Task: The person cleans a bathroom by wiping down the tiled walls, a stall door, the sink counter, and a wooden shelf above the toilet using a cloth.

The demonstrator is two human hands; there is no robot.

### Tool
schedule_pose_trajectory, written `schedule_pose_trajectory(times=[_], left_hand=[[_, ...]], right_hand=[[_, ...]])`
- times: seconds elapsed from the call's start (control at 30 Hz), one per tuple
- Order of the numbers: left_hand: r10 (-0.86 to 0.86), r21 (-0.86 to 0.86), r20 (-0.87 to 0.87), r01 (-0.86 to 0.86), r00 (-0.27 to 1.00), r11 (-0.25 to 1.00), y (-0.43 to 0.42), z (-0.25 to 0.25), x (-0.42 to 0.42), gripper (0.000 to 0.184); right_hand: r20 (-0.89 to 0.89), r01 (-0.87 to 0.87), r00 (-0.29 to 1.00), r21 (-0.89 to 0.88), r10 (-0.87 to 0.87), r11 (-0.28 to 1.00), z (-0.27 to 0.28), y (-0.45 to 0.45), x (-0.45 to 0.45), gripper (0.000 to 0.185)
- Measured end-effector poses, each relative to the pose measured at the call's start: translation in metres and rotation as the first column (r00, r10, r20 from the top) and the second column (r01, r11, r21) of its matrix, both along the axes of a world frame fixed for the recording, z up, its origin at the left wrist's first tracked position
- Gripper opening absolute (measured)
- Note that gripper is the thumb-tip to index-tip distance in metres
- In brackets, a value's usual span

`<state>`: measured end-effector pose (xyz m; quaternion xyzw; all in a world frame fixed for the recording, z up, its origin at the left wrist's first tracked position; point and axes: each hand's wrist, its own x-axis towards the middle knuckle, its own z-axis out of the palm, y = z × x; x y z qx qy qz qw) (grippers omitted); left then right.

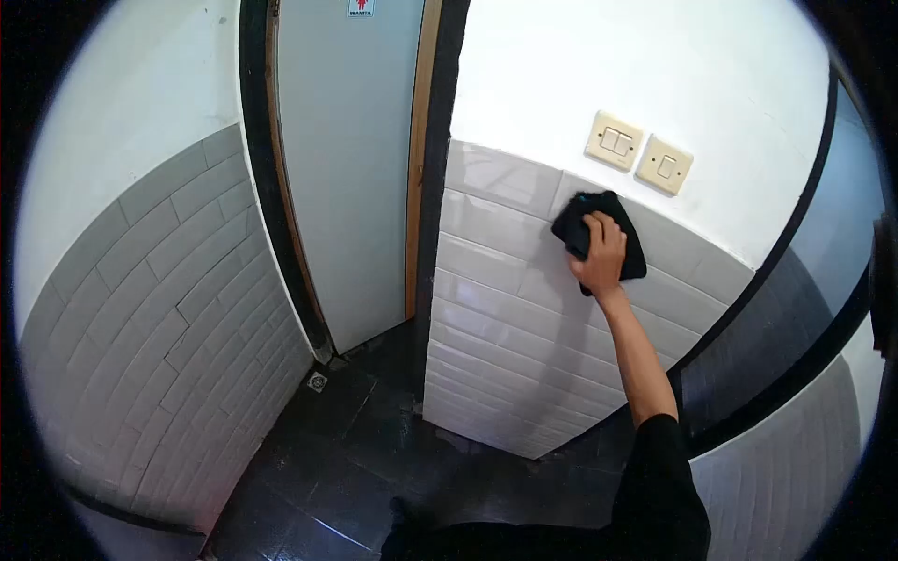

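Observation:
My right hand (pixel 601 251) presses a black cloth (pixel 632 254) flat against the white wall tiles (pixel 500 224), near their top row. Its fingers are bent over the bunched cloth, and the arm reaches up from the lower right in a black sleeve. Just above the cloth, on the painted wall, sit a cream double light switch (pixel 615 141) and a single light switch (pixel 665 165). My left hand is out of view.
A pale door (pixel 351 168) in a wooden frame with a dark surround stands left of the tiled wall. Grey tiles cover the left wall (pixel 159 309). On the dark tiled floor (pixel 365 467) lies a small drain cover (pixel 317 381). Another dark-framed doorway (pixel 776 318) is at right.

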<state>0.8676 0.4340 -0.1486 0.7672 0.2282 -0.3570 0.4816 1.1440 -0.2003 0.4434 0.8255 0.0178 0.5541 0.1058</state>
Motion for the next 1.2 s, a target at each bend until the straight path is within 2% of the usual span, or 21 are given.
schedule_pose_trajectory(times=[0.03,0.07,0.1,0.13,0.17,0.2,0.23,0.3,0.37,0.4,0.43,0.5,0.57,0.6,0.7,0.77,0.87,0.97,1.13,1.2], left_hand=[[-0.130,0.043,0.080,0.127,0.988,0.991,0.015,-0.007,0.020,0.029],[-0.330,0.129,0.227,0.307,0.916,0.943,0.029,-0.013,0.045,0.029],[-0.568,0.285,0.411,0.492,0.713,0.823,0.041,-0.018,0.073,0.028],[-0.704,0.435,0.548,0.565,0.452,0.701,0.054,-0.020,0.101,0.028],[-0.277,0.024,0.343,0.287,0.897,0.958,0.046,-0.018,0.135,0.030],[0.204,-0.257,0.078,-0.178,0.976,0.950,0.039,-0.013,0.169,0.032],[0.357,-0.324,0.012,-0.334,0.934,0.885,0.037,-0.007,0.197,0.034],[0.474,-0.414,-0.028,-0.442,0.880,0.796,0.029,0.001,0.240,0.039],[0.485,-0.447,0.060,-0.411,0.873,0.795,0.021,0.019,0.257,0.036],[0.489,-0.463,0.103,-0.394,0.866,0.794,0.011,0.047,0.266,0.035],[0.460,-0.545,0.023,-0.375,0.888,0.750,0.009,0.031,0.275,0.034],[0.364,-0.675,-0.137,-0.356,0.921,0.646,0.011,-0.017,0.291,0.034],[0.175,-0.501,-0.112,-0.208,0.978,0.840,-0.020,-0.011,0.282,0.033],[0.092,-0.442,-0.126,-0.139,0.988,0.886,-0.035,-0.011,0.276,0.033],[-0.120,-0.379,-0.157,0.052,0.980,0.924,-0.077,-0.011,0.262,0.032],[-0.195,-0.374,-0.168,0.121,0.966,0.920,-0.104,-0.010,0.250,0.032],[-0.237,-0.369,-0.157,0.165,0.959,0.914,-0.143,-0.007,0.232,0.031],[-0.228,-0.363,-0.137,0.165,0.964,0.917,-0.176,-0.005,0.212,0.031],[-0.178,-0.377,-0.101,0.128,0.979,0.917,-0.218,-0.004,0.174,0.030],[-0.153,-0.402,-0.074,0.111,0.985,0.909,-0.232,-0.006,0.157,0.029]], right_hand=[[-0.042,-0.036,0.998,0.005,0.036,0.999,0.008,0.028,0.024,0.064],[-0.079,-0.071,0.994,0.004,0.071,0.997,0.011,0.049,0.049,0.060],[-0.121,-0.083,0.989,0.001,0.082,0.997,0.015,0.069,0.074,0.063],[-0.161,-0.109,0.981,-0.019,0.105,0.994,0.019,0.086,0.098,0.072],[-0.177,-0.147,0.974,-0.035,0.138,0.989,0.022,0.102,0.121,0.075],[-0.210,-0.156,0.967,-0.045,0.143,0.987,0.024,0.117,0.141,0.076],[-0.218,-0.180,0.962,-0.056,0.164,0.982,0.027,0.130,0.158,0.077],[-0.211,-0.142,0.971,-0.141,0.111,0.980,0.031,0.145,0.182,0.082],[-0.263,-0.044,0.965,-0.147,0.004,0.988,0.033,0.153,0.181,0.094],[-0.253,-0.066,0.967,-0.145,0.027,0.987,0.027,0.148,0.181,0.098],[-0.239,-0.088,0.970,-0.150,0.051,0.985,0.024,0.140,0.179,0.103],[-0.165,-0.027,0.986,-0.208,-0.008,0.978,0.022,0.127,0.167,0.100],[-0.110,0.020,0.993,-0.217,-0.045,0.976,0.022,0.109,0.146,0.095],[-0.092,0.044,0.994,-0.221,-0.066,0.974,0.024,0.099,0.131,0.094],[-0.031,0.095,0.994,-0.173,-0.102,0.980,0.021,0.061,0.087,0.088],[0.025,0.129,0.992,-0.150,-0.127,0.980,0.020,0.036,0.053,0.088],[0.124,0.246,0.965,-0.126,-0.230,0.961,0.016,-0.004,0.000,0.070],[0.156,0.272,0.952,-0.033,-0.264,0.962,0.005,-0.050,-0.059,0.078],[0.302,0.268,0.911,0.090,-0.283,0.959,-0.010,-0.121,-0.139,0.072],[0.342,0.305,0.881,0.120,-0.328,0.945,-0.018,-0.147,-0.171,0.064]])
